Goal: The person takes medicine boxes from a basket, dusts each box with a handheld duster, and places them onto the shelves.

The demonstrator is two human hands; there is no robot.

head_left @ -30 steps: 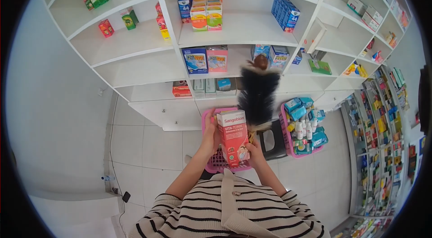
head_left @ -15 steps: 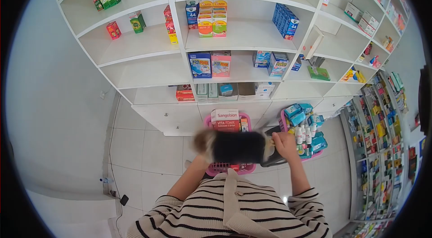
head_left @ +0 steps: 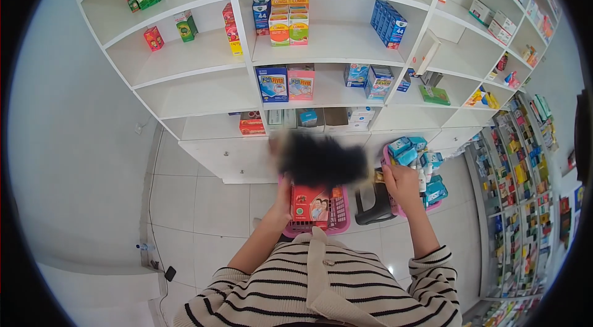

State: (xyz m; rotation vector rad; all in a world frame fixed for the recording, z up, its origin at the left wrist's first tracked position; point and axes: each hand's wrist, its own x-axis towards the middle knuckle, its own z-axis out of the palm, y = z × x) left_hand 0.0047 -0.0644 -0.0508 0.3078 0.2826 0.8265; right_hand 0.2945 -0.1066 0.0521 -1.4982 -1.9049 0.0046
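My right hand is closed around the yellowish handle of a fluffy black duster. Motion smears the duster, which hangs over the far part of a pink basket. My left hand is by the left edge of a red box printed with a picture of people. The duster and blur hide its fingers, so I cannot tell whether they grip the box. The box's upper part is also covered by the duster; its lower part shows above the basket.
White shelves ahead hold medicine boxes, including Koolfever packs. Right of the basket are a dark stool and a second pink basket with blue packs and white bottles. A stocked rack lines the far right; a cable runs along the left floor.
The duster has moved up and slightly forward with my right hand, uncovering the lower part of the red box. My left hand has also shifted slightly forward.
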